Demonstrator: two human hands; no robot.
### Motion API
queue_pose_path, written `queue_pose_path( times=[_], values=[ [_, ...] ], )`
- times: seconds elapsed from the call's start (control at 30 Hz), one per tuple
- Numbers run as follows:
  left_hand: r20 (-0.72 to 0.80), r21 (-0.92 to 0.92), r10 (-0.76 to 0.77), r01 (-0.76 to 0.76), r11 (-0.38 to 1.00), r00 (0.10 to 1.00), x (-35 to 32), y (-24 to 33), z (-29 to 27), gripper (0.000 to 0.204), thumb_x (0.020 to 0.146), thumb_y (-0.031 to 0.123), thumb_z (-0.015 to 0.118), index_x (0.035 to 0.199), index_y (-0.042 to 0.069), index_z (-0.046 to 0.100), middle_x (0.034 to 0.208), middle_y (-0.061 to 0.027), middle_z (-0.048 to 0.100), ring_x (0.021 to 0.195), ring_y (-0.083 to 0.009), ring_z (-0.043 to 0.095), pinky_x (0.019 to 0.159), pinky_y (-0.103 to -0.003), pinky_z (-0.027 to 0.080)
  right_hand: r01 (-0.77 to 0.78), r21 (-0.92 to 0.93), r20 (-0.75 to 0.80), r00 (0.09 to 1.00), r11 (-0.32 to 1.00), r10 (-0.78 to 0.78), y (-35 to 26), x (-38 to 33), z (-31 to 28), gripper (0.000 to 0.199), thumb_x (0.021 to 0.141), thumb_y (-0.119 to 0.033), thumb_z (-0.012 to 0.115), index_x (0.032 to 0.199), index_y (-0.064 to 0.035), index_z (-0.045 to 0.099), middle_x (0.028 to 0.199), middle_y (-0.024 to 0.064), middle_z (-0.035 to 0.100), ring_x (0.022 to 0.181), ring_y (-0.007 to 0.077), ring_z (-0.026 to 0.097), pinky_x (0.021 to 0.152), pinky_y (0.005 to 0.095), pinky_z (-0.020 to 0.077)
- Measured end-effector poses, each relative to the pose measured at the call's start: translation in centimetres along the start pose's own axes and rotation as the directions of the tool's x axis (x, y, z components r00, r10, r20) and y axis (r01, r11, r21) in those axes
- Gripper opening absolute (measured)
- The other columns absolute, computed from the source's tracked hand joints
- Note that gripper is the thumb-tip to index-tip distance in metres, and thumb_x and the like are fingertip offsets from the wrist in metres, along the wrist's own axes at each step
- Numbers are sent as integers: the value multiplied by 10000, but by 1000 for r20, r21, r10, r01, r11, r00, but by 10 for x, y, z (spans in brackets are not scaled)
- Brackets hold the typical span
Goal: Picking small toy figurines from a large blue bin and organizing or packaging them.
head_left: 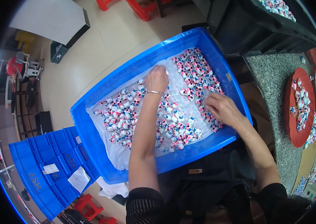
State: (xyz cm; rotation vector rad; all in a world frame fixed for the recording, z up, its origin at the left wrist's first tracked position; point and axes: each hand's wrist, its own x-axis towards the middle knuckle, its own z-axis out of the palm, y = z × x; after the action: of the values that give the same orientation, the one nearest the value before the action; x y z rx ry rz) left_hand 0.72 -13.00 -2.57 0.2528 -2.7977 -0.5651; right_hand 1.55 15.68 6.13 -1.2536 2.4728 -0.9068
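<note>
View from above of a person bent over a blue plastic crate (90, 123) that rests across the lap. The crate is lined with a white sheet (122, 156) and holds a loose, single layer of small figurines (187, 74), each white with pink and blue parts, spread from the near left to the far right corner of the lining.

The left hand (157, 79) reaches to the far middle of the crate, knuckles up and fingers curled downward onto the sheet at the edge of the figurines; whether it grips a figurine or a fold of the sheet cannot be told. A thin bracelet (153, 92) circles its wrist. The right hand (221, 108) lies palm down on the figurines near the right wall of the crate, fingers loosely spread and partly bent, closed on nothing visible.

To the right stands a speckled grey table (273, 74) bearing a red round tray (290, 123) with more figurines of the same kind. A black bin (247, 26) beyond the crate also holds some. At lower left, on the floor (102, 48), is a stack of blue crates (42, 168) with paper labels, and a red stool (87, 205) stands beside it.
</note>
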Motion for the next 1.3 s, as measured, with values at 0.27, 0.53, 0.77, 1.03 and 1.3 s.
queue_pose_path(
  times=[0.27,0.53,0.77,1.03,1.3],
  values=[
    [45,-87,-37,41,995,998,-2,7,-2,214,805,185,655,976,59,632,965,-167,616,856,-383,625,747,-464,512,0,10,-63,998,1000,1,26,68,24,82,828,-71,640,880,-8,635,874,123,586,817,310,608,702,392,498],
    [179,-591,-250,307,746,952,10,-10,18,242,814,47,655,1050,32,603,902,-65,648,763,-164,634,695,-292,507,-23,52,-37,999,998,25,42,68,41,97,822,-80,647,893,-14,644,891,118,598,810,310,614,704,400,502],
    [5,-494,-138,122,861,990,20,-2,35,208,794,-19,631,994,26,668,912,-117,651,762,-237,639,703,-336,516,111,-211,-195,969,971,-153,50,141,55,145,760,-68,661,900,-28,669,966,97,611,966,292,558,846,398,460],
    [-262,-141,-213,182,973,941,24,12,20,115,786,79,672,891,62,715,811,-134,654,711,-291,651,661,-377,523,120,-251,-277,942,961,-190,59,188,90,138,749,-90,656,885,-101,676,881,46,634,883,261,589,829,419,446],
    [172,-244,218,-173,954,961,-32,-3,-33,154,753,127,702,890,64,675,859,-149,631,734,-321,628,686,-425,503,143,-245,-191,963,959,-192,65,185,75,169,770,-103,665,939,-100,678,938,68,637,951,266,588,864,398,453]
  ],
)
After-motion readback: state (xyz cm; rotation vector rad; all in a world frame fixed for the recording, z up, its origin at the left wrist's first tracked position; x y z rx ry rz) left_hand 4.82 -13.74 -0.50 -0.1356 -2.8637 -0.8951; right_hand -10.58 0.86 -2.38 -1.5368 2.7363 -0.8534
